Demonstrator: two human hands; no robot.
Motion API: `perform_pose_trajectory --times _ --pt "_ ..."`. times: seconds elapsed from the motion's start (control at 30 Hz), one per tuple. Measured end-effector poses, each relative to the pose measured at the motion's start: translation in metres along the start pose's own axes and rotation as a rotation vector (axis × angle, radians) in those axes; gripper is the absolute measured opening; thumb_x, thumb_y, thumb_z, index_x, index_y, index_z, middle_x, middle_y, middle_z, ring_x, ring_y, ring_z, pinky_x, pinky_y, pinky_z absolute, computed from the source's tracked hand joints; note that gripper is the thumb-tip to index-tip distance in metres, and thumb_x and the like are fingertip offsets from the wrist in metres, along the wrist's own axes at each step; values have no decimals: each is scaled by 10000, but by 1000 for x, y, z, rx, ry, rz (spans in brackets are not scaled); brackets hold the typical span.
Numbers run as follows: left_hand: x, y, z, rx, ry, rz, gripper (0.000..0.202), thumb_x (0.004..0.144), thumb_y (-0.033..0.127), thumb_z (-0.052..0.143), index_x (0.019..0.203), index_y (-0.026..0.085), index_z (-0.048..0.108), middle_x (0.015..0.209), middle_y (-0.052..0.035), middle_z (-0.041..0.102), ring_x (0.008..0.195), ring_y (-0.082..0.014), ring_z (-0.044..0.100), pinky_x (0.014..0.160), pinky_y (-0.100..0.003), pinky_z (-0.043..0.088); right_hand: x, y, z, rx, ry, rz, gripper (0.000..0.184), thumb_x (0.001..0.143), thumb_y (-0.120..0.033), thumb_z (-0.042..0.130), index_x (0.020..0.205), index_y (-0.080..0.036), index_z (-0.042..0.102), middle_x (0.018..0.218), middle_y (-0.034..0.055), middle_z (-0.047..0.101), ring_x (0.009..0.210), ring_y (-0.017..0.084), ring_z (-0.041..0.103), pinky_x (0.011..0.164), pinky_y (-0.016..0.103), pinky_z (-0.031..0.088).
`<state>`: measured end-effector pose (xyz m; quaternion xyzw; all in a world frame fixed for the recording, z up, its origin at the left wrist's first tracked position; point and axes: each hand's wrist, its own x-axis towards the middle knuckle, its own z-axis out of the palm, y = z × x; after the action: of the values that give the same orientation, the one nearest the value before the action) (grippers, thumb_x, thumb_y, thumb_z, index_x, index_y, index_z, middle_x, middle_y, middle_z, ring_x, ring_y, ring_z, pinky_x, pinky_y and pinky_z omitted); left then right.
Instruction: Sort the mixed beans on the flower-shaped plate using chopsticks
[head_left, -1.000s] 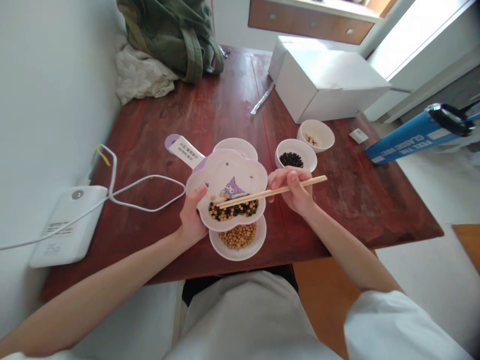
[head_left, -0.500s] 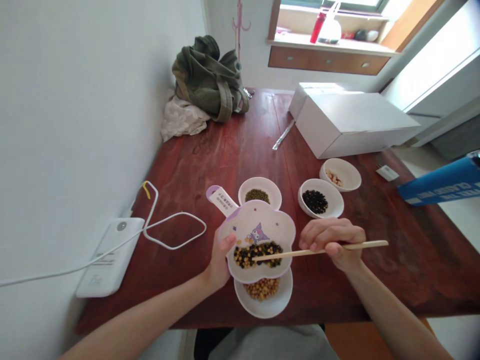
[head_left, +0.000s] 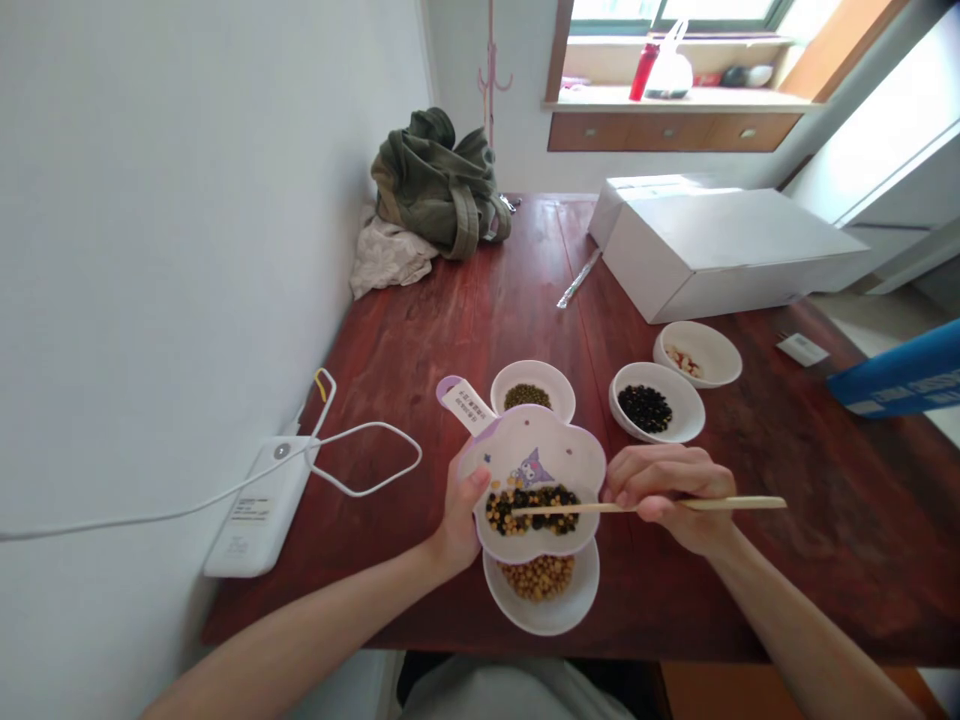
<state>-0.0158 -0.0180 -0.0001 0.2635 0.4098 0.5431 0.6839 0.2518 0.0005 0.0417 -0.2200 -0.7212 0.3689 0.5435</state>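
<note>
Risk: the flower-shaped plate (head_left: 559, 440) is held up by one edge only, so a slip of the left hand (head_left: 461, 520) would spill the mixed beans (head_left: 532, 510) onto the wooden table (head_left: 675, 600). The left hand grips the plate rim, thumb on top, above the bowl of yellow beans (head_left: 541, 585). The right hand (head_left: 660, 495) is closed around the chopsticks (head_left: 720, 504), tips over the beans; whether they pinch one cannot be told.

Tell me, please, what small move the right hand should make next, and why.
Probably dip the chopsticks into the mixed beans and pick out one yellow bean: black and yellow lie together on the flower-shaped plate, while the near white bowl holds only yellow ones.
</note>
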Motion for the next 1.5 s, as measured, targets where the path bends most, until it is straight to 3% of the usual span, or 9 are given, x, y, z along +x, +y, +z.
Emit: perform_pose_trajectory --times 0.13,0.3,0.4,0.5,0.73,0.97,1.27,1.5 --pt "-1 3 4 17 36 5 575 789 691 920 1118 221 882 1280 -124 899 1423 -488 742 1233 -608 602 -1 6 4 19 35 16 343 1079 -438 859 858 -176 870 727 94 831 623 227 806 597 307 660" --pt "-1 12 12 12 -56 34 537 816 694 900 1096 236 882 1208 -115 910 1407 -486 756 1149 -597 660 -1 9 10 26 84 38 420 1043 -503 890 777 -179 864 669 85 802 540 206 746 514 290 596" --pt "1 10 10 14 -34 66 543 783 698 929 1060 234 874 1171 -103 910 1367 -491 776 1132 -590 667 -2 7 11 22 85 34 380 1045 -469 894 798 -180 873 683 88 808 549 212 748 527 302 607" --pt "1 8 6 23 11 70 584 757 706 943 1068 217 866 1187 -118 908 1328 -484 791 1163 -609 646 -4 5 12 23 61 10 327 1054 -426 889 828 -191 876 706 89 821 574 224 767 553 322 634" --pt "-1 10 10 35 -24 76 523 808 683 902 1061 225 887 1183 -115 911 1335 -479 788 1198 -618 622 -3 3 11 35 -23 -20 322 1056 -436 888 859 -182 872 741 99 848 587 208 786 560 296 634" --pt "-1 10 13 19 -15 62 491 767 690 926 942 237 864 1138 -91 919 1281 -474 812 1184 -600 638 -3 6 6 73 -20 2 334 1036 -466 900 851 -189 881 724 95 842 578 216 786 549 298 631" --pt "-4 11 14 16 -9 13 651 777 652 898 1274 233 861 1195 -116 912 1288 -496 806 1116 -605 666 -3 4 1 42 -50 -4 242 1061 -420 880 928 -219 899 747 90 841 589 223 783 530 311 633" --pt "-4 12 16 -22 -26 28 597 736 685 940 1112 227 873 1208 -126 911 1312 -505 797 1137 -600 658 -2 3 3 49 -45 -7 285 1058 -422 883 881 -200 874 717 86 831 574 212 783 534 297 625"
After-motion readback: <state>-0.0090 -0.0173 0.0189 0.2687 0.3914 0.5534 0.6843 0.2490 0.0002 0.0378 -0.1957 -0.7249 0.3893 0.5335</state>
